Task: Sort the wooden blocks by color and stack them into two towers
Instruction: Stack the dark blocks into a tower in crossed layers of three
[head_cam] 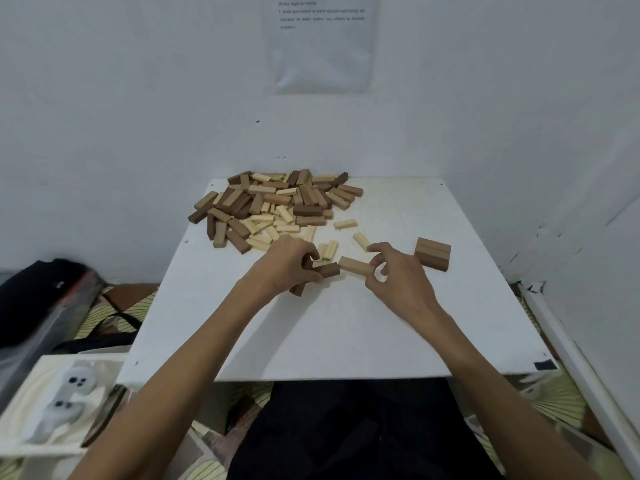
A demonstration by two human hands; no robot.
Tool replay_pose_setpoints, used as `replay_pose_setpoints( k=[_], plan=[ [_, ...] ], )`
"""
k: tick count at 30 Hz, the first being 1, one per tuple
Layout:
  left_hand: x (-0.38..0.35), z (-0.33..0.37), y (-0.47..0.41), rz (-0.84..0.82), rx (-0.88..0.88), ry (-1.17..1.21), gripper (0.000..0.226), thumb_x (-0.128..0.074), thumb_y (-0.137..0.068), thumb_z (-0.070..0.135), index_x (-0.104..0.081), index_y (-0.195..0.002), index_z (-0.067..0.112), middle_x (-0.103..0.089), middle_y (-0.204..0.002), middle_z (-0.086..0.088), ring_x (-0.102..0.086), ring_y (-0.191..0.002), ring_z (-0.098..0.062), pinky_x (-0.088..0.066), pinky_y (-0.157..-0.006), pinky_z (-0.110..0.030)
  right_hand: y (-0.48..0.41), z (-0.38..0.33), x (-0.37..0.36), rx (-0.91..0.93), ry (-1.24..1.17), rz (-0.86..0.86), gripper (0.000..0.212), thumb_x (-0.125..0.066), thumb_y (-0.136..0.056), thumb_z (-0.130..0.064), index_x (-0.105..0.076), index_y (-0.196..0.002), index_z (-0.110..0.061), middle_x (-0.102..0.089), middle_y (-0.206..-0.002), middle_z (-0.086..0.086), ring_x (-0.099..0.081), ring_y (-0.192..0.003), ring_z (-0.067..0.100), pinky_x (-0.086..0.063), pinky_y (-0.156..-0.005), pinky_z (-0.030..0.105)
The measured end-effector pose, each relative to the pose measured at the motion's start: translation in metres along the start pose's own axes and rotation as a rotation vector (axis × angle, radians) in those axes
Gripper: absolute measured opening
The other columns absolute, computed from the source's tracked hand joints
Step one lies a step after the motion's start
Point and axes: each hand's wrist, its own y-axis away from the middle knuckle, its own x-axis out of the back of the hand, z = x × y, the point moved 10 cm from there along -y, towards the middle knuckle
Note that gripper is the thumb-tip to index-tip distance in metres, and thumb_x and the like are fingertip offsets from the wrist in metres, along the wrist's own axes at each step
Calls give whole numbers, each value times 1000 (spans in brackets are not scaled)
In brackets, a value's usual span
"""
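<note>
A heap of wooden blocks (273, 202) in dark brown, tan and pale cream lies at the far left of the white table (346, 334). My left hand (287, 265) grips dark brown blocks (327, 270), one sticking out to the right and another below the palm. My right hand (398, 275) pinches the right end of a tan block (353, 264) that lies end to end with the dark one. A short stack of brown blocks (433, 253), two layers high, stands to the right of my right hand. A few pale blocks (344, 224) lie loose between the heap and my hands.
White walls close in behind and to the right of the table, with a printed sheet (322, 43) on the back wall. A black bag (41, 299) and a white box holding a plush toy (65, 403) sit on the floor at the left.
</note>
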Motion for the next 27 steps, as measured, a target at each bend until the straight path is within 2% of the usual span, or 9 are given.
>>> replay_pose_setpoints(
  k=[4, 8, 11, 13, 17, 20, 24, 27],
  plan=[
    [-15, -5, 17, -26, 34, 24, 50, -87, -75, 41, -73, -114, 13, -66, -92, 2, -55, -89, -15, -40, -71, -24, 17, 4, -15, -15, 5, -82, 46, -67, -89, -17, -57, -134, -20, -67, -103, -12, -60, -95, 14, -52, -81, 34],
    [-20, -7, 23, -40, 49, 60, 48, -87, -76, 37, -72, -115, 14, -68, -97, 1, -54, -87, -12, -37, -66, -20, 26, 8, -26, -22, 43, -166, 48, -65, -90, -18, -58, -137, -21, -67, -113, -8, -56, -105, 16, -48, -86, 32],
    [-15, -15, 26, -26, 74, 141, 46, -90, -72, 34, -73, -112, 17, -66, -94, 5, -54, -82, -9, -40, -66, -17, 25, 10, -27, -28, 121, -191, 40, -64, -90, -18, -64, -129, -19, -65, -120, -4, -53, -112, 19, -49, -90, 34],
    [-11, -25, 29, -14, 108, 228, 46, -93, -69, 32, -71, -108, 20, -65, -92, 6, -56, -81, -8, -44, -66, -17, 25, 13, -26, -35, 195, -216, 33, -62, -90, -19, -67, -123, -19, -62, -121, -2, -51, -114, 20, -50, -88, 35],
    [3, -33, 28, 21, 136, 339, 49, -96, -65, 29, -60, -97, 21, -67, -89, 3, -61, -78, -13, -52, -67, -26, 29, 13, -25, -5, 260, -270, 25, -62, -89, -23, -67, -114, -26, -56, -114, -6, -51, -109, 17, -49, -80, 31],
    [3, -26, 18, 0, 106, 400, 55, -97, -63, 27, -53, -96, 21, -69, -83, 4, -62, -70, -7, -51, -63, -21, 34, 0, -32, 67, 221, -321, 24, -63, -89, -25, -68, -112, -31, -51, -110, -9, -50, -105, 12, -45, -78, 27],
    [-11, -16, 3, -67, 31, 453, 60, -97, -63, 26, -52, -102, 22, -73, -93, 2, -69, -85, -16, -58, -76, -32, 32, -15, -41, 108, 146, -300, 31, -64, -92, -24, -66, -122, -29, -50, -114, -8, -53, -104, 13, -41, -74, 24],
    [-19, -12, -1, -81, -25, 555, 47, -90, -74, 12, -57, -107, 14, -74, -99, -2, -71, -89, -16, -59, -84, -35, 27, -16, -43, 85, 111, -262, 38, -66, -92, -28, -60, -130, -24, -54, -120, -6, -55, -108, 15, -48, -81, 29]
  ],
)
